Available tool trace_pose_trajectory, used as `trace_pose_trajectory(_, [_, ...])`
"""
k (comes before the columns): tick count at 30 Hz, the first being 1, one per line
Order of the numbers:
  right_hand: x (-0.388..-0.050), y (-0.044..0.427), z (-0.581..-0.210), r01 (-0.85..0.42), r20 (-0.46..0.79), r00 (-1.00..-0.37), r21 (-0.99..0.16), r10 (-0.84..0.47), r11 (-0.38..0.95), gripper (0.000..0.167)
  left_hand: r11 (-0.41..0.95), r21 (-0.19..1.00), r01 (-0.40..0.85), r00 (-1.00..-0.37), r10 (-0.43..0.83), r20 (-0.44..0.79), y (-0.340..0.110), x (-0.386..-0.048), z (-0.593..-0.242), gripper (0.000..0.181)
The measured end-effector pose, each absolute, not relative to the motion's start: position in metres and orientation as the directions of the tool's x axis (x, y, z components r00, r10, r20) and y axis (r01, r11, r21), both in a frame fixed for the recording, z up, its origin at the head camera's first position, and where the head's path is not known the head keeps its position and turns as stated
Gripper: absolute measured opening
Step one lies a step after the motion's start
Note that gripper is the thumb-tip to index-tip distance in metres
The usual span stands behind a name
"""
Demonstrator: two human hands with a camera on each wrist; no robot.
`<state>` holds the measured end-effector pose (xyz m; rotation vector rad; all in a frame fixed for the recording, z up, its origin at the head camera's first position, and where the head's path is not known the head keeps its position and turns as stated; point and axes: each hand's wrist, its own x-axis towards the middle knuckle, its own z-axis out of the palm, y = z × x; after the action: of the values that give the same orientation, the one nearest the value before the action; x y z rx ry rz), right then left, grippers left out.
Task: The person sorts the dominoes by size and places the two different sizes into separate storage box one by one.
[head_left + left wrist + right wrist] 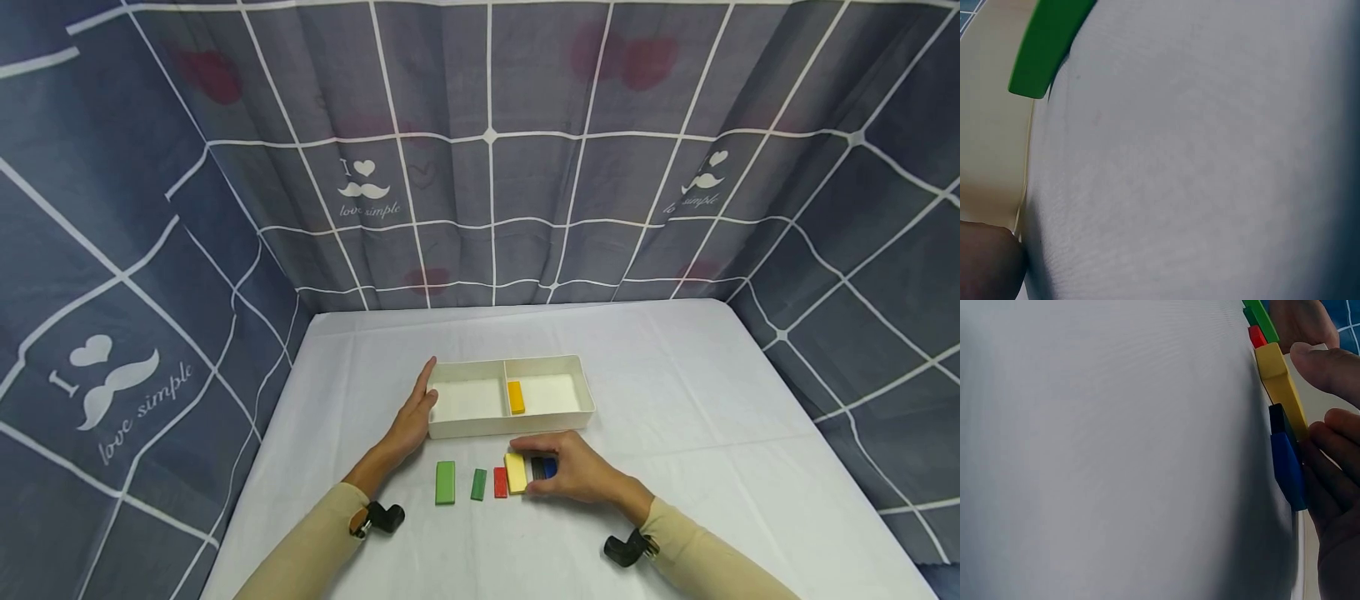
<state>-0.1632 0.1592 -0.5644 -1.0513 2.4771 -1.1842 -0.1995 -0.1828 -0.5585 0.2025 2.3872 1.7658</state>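
Observation:
My right hand [577,468] pinches a yellow block [516,473] between thumb and fingers, low over the cloth. In the right wrist view, this yellow block [1282,381] lies between the thumb and the other fingers. Under the hand are a black block [537,468] and a blue block [1288,472], partly covered in the head view. With fairly straight fingers, my left hand [408,425] rests against the left end of a white two-compartment box [480,428]. An orange-yellow block [516,397] is in the box's right compartment, against the divider.
Left of the yellow block lie a red block [500,482], a small dark green block [478,484] and a larger light green block [446,482]. A white cloth [675,375] covers the table. Grey-blue checked curtains [525,183] stand behind and at both sides.

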Motion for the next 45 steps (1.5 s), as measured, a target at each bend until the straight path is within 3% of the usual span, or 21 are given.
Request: trace_pose_trajectory(45, [-0.1604, 0.1599, -0.561, -0.564, 0.143, -0.71, -0.703, -0.69, 0.434, 0.062, 0.29, 0.957, 0.017, -0.978, 0.203, -0.044, -0.1826, -0.2008, -0.5606, 0.062])
